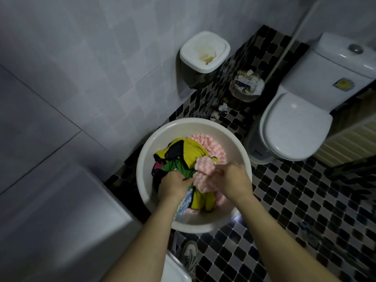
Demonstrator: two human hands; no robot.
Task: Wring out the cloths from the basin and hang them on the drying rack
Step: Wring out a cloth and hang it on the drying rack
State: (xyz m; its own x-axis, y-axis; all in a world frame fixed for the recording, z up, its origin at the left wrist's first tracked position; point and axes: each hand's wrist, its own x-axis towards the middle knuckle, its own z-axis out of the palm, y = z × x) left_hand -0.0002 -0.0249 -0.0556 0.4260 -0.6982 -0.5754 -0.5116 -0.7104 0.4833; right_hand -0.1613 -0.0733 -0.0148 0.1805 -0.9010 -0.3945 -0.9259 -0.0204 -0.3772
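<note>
Pink-checked cloth (203,178) lies bunched between both hands' fingers (220,171).

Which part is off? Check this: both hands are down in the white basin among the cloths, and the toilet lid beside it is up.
The toilet lid is the error. In the head view the lid is down, closed over the bowl. The rest holds: the left hand and the right hand are both in the white basin among the cloths.

Both hands' fingers (184,179) sink into the cloths (189,153), grip hidden; the toilet (295,127) is cut off right; bin contents (247,80) perhaps paper.
</note>
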